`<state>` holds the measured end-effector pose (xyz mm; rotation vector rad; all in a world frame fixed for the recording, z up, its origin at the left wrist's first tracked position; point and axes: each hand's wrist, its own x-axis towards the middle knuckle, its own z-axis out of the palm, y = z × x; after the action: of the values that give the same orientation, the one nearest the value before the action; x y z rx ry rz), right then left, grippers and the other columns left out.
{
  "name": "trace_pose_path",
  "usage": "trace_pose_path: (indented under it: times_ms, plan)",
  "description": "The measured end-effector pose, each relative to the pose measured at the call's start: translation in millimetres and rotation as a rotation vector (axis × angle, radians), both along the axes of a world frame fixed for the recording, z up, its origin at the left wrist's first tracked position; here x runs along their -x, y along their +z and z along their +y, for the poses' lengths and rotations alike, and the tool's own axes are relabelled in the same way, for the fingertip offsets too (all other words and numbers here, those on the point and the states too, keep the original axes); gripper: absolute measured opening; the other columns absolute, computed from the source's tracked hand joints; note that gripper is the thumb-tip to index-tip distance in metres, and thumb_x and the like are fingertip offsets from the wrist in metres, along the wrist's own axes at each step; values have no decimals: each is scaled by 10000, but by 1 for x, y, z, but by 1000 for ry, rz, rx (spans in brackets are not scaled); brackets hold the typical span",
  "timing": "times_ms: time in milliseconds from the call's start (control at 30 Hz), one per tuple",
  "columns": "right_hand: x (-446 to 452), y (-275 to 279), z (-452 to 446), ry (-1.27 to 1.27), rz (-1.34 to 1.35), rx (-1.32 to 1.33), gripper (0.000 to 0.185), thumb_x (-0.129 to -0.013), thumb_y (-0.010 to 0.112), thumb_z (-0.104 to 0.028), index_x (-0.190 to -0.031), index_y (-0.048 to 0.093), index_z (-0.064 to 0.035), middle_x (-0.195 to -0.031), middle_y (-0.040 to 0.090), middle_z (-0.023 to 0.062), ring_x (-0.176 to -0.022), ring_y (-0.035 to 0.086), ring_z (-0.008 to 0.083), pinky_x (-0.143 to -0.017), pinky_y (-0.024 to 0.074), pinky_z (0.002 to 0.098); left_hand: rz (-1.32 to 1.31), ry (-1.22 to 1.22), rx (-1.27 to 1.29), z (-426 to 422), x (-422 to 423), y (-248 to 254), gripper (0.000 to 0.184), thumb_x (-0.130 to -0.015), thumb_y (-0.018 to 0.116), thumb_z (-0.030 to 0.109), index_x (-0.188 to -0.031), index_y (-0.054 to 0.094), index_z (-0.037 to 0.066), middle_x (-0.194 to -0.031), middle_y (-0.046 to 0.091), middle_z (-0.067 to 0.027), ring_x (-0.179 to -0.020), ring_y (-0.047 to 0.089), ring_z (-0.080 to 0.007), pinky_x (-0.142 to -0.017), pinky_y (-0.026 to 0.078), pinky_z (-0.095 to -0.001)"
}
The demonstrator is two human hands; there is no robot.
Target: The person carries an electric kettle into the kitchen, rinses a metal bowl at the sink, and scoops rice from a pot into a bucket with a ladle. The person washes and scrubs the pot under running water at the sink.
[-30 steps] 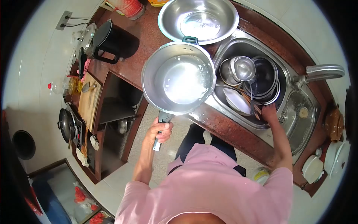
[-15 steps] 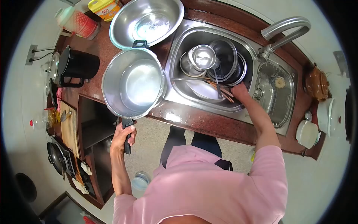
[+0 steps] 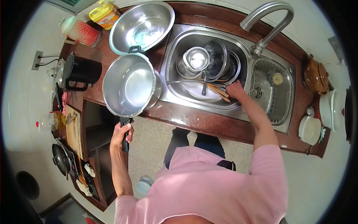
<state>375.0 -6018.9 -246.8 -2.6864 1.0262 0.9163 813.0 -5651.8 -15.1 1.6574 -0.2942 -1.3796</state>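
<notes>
My left hand [image 3: 122, 133] is closed round the black handle of a large silver pot [image 3: 130, 86], which is tilted over the counter's edge left of the sink. A wide steel basin [image 3: 143, 28] stands just behind it. In the left sink bowl lie small steel bowls [image 3: 197, 59], dark round pans [image 3: 216, 61], a white dish [image 3: 199, 91], a ladle and wooden chopsticks [image 3: 218, 91]. My right hand [image 3: 235, 90] reaches into that bowl's right front corner, beside the chopsticks; its fingertips are hidden.
The faucet [image 3: 266, 28] arches behind the sink. A drain rack lies in the right bowl [image 3: 274, 89]. Brown and white pots [image 3: 317, 76] stand at the right. A black kettle [image 3: 82, 71], a yellow jug [image 3: 104, 15] and a cutting board [image 3: 74, 130] are at the left.
The whole view has shifted toward the right, so things appear further left. The pot is tilted more, and the chopsticks and ladle in the sink have shifted slightly.
</notes>
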Motion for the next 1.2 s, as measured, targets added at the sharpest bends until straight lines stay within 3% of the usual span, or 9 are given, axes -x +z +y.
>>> trace_pose_path:
  times_ms: [233,333,533,567,667,833,967,1067,1200]
  plan:
    - [-5,21,-5,-203,-125,-290,280,-850,573,-159,-1048,683,5,-1091,698,220,-1068,669,368,-909,535,473,-7,34,21,3,9,0,426,-850,733,255,-1104,568,-45,-612,552,-44,-382,441,-84,-346,389,-233]
    - [-4,4,1,-119,-129,-179,253,-877,553,-144,-1044,690,-11,-1061,712,197,-1017,692,346,-877,553,475,-1,31,12,2,12,2,430,-853,733,257,-1105,562,-46,-611,551,-43,-384,444,-84,-345,390,-234]
    - [-17,-36,0,-26,-37,58,267,-928,535,-169,-1081,753,-139,-1085,741,75,-996,719,255,-700,564,496,17,30,22,1,14,-1,390,-863,725,254,-1083,556,-20,-615,547,-34,-388,445,-80,-349,395,-232]
    - [-19,-39,-2,97,32,117,266,-930,534,-183,-1069,760,-160,-1050,747,33,-964,719,233,-664,538,501,12,27,22,2,13,-3,381,-863,724,254,-1076,556,-14,-617,546,-33,-389,445,-79,-351,397,-231]
    - [-27,-43,1,10,-7,240,251,-911,561,-219,-1046,768,-174,-1089,738,9,-989,712,244,-786,541,488,19,27,25,-1,15,1,369,-861,726,253,-1062,556,-4,-622,547,-32,-389,442,-79,-354,401,-231]
    - [-13,-26,-20,158,177,151,188,-843,629,-236,-954,761,-160,-930,732,6,-803,696,212,-470,464,487,30,34,20,-1,16,4,375,-855,731,237,-1078,558,-11,-623,549,-39,-385,438,-79,-349,398,-233]
    - [-14,-43,-18,12,-126,264,189,-844,603,-192,-923,775,-183,-955,750,8,-857,729,211,-609,550,431,33,28,13,0,14,4,407,-856,733,232,-1102,554,-38,-619,548,-48,-379,433,-84,-345,393,-232]
    - [-9,-30,-16,228,8,216,175,-834,608,-201,-871,779,-199,-865,747,12,-851,728,204,-617,545,413,51,22,36,0,12,2,440,-860,734,233,-1124,539,-60,-614,547,-54,-375,431,-89,-342,384,-232]
    - [-11,25,2,285,-20,286,143,-807,631,-221,-771,770,-209,-772,724,3,-810,721,193,-596,516,395,98,3,56,5,5,-3,447,-866,732,238,-1145,529,-47,-616,546,-54,-382,437,-91,-349,384,-238]
